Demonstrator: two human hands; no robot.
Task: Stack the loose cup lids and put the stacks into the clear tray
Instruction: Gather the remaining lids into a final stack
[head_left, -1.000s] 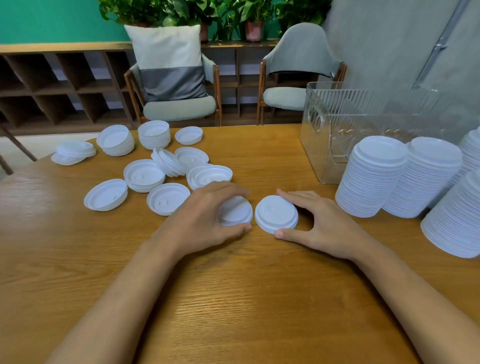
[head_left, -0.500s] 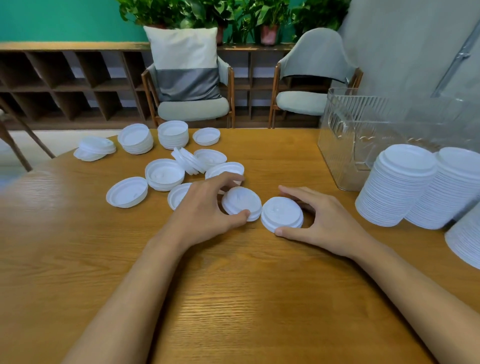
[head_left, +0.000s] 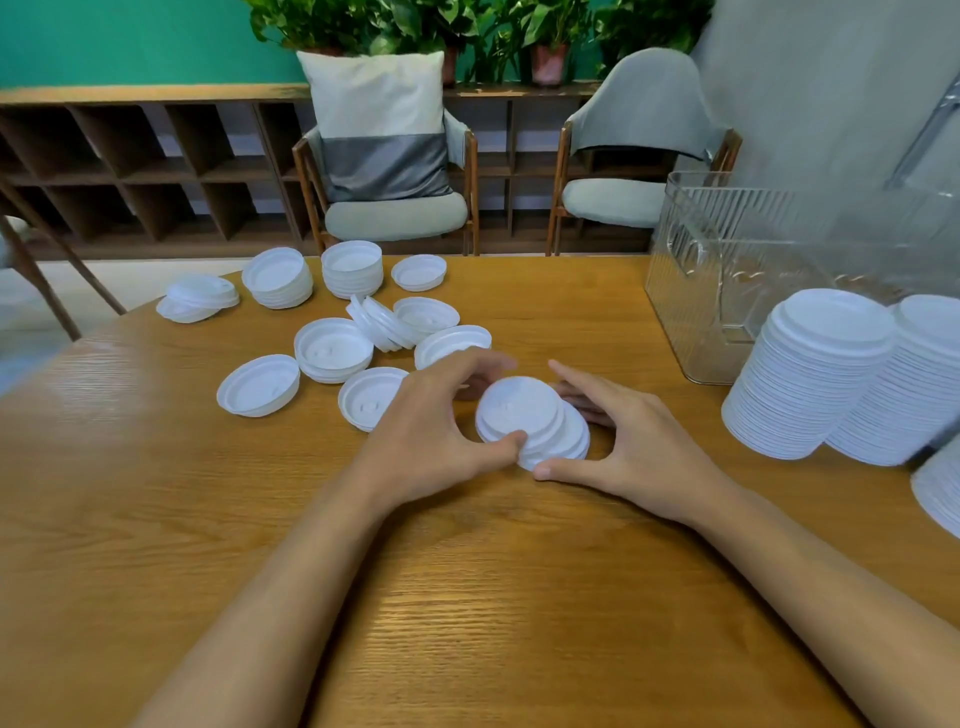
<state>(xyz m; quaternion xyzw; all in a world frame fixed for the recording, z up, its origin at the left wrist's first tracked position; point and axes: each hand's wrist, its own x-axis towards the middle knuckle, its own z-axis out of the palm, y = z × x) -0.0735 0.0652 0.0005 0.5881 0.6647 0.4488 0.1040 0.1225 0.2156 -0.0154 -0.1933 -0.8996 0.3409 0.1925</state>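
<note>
Mid-frame, the left hand pinches a tilted lid half onto the small stack gripped by the right hand on the table: stacking seems in hand, the lid next needing squaring and pressing down, the clear tray standing upper right.

White cup lids lie on the honey-brown wood-grain table, a ribbed clear tray at right, a teal wall upper left.
</note>
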